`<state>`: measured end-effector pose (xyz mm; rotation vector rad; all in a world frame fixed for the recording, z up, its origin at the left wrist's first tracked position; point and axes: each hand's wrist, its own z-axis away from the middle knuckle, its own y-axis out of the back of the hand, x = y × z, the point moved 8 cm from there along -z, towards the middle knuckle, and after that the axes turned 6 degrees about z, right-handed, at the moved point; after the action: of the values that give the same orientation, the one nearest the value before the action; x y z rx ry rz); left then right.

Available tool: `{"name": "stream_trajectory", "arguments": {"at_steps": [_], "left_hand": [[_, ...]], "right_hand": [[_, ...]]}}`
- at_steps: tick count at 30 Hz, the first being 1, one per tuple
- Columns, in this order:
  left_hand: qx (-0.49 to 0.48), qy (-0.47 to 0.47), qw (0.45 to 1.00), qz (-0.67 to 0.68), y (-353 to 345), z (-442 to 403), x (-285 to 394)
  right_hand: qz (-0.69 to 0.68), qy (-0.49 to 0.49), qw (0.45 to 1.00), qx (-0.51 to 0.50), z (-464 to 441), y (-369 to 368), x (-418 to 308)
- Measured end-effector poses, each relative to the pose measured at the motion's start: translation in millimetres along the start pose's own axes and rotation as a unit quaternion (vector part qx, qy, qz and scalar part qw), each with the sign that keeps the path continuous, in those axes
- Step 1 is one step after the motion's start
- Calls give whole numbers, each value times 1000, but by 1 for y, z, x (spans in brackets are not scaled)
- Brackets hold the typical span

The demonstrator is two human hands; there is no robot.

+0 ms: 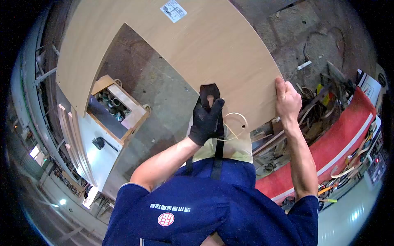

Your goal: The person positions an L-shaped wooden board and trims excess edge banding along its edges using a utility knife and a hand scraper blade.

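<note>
A large light-brown wooden panel [221, 53] with a paper label [173, 10] near its top reaches down toward my body. My left hand [206, 122], in a black glove, is closed around a dark tool [209, 92] with a pointed-corner head, lying against the panel's lower left edge. A thin pale strip [245, 119] curls beside that hand. Bare, my right hand [288, 99] grips the panel's right edge, thumb on top and fingers curled under it.
Left, a wooden cart [135, 119] holds cans; a white surface [96, 149] bears a black object [99, 143] and curved strips [74, 139]. Right, a red curved piece [328, 153] lies among scraps and tools. Concrete floor [162, 92] shows beneath the panel.
</note>
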<state>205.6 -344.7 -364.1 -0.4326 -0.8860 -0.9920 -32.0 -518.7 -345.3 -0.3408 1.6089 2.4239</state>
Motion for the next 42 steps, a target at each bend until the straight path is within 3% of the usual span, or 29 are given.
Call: {"name": "stream_trajectory", "arguments": {"at_steps": [1,2,7,10,14,16,17,19,21,22,23,24,28,31,33,35,37,39,42], "left_hand": [[-14,25,1000,9,-4,5,-3],[44,-19,998,-31,-8,10,3],[-2,42,999,5,-14,25,-29],[3,17,1000,-12,-19,36,-12],[53,-30,998,9,-26,41,-36],[20,15,1000,3,-27,47,-51],[24,-62,997,35,-31,52,-34],[4,22,999,35,-35,53,-41],[163,-46,979,112,-48,58,-32],[179,-82,980,-2,-46,58,-29],[165,-116,977,69,-47,57,-25],[126,-7,986,105,-47,62,-52],[84,25,978,187,-38,61,-63],[91,60,990,92,-22,72,-59],[77,-15,997,-18,-17,77,-72],[-5,81,997,-6,-22,85,-74],[1,121,993,-12,-22,88,-84],[0,44,995,-94,-18,92,-54],[32,-37,993,-110,-11,99,-26]], "right_hand": [[9,1,1000,4,3,0,1],[4,-1,1000,-2,5,-1,0],[-7,-2,1000,-23,3,0,0],[8,13,1000,3,3,-1,1],[-20,6,1000,-11,5,1,0],[-10,-11,1000,-12,6,1,2],[-6,-18,1000,-11,4,-1,3],[-4,-12,1000,-1,4,-3,2],[-4,-17,1000,-1,6,-5,1],[-16,-7,1000,-16,2,-7,3],[-21,-3,1000,-12,-4,-1,2],[-23,0,999,-33,4,-1,1],[-15,22,999,-21,6,6,-2],[-44,35,998,-11,8,8,-6],[-60,48,997,-6,11,11,-10],[-73,58,996,11,14,15,-12],[-94,73,993,8,14,14,-10],[-103,70,992,-11,13,15,-9],[-121,84,989,-11,8,12,-4]]}}
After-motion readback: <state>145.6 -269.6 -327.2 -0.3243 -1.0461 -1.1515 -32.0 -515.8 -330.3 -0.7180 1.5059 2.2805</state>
